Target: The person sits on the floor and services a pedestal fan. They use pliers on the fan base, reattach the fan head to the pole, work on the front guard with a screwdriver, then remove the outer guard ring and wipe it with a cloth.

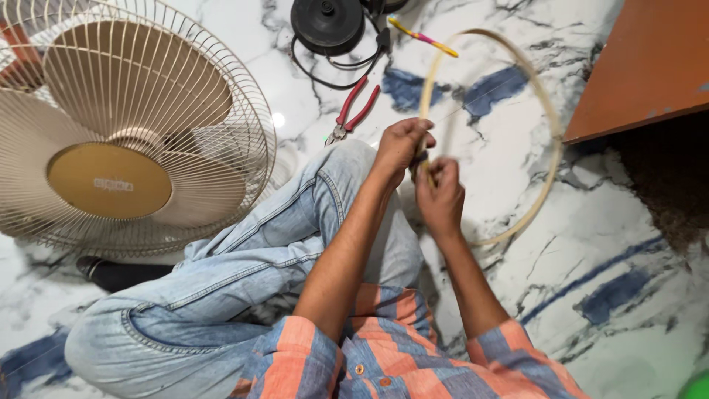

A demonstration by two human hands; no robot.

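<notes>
Both hands gripped the cream ring [543, 111]: left hand [399, 145] and right hand [441, 196] closed around its near edge, perhaps working a clip. Red pliers [353, 111] lay just beyond the ring, the fan [125, 125] well off.

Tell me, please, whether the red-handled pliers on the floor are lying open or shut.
Open: the red-handled pliers lie on the marble floor with their two handles spread apart in a V.

A glossy marble floor [613, 222] is seen, veined blue. The fan guard [140, 125] is made of cream-painted wire; the rim ring [550, 140] looks like smooth plastic. Faded denim jeans [244, 273] are worn.
</notes>
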